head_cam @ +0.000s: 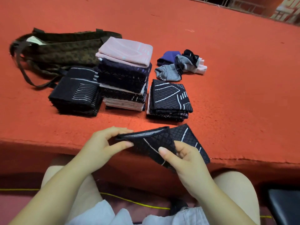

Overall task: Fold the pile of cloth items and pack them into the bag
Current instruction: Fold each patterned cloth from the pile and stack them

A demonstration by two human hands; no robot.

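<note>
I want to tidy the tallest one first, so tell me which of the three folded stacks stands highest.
The middle stack, topped by a pink cloth. It rises well above the all-dark left stack and the low right stack.

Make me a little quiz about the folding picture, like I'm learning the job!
1. True or false: both hands grip the dark patterned cloth.
2. What colour is the cloth on top of the tallest stack?
3. Where is the bag: A) left of the stacks, B) on the person's lap?

Key: 1 true: left hand and right hand both pinch it. 2 pink. 3 A.
</note>
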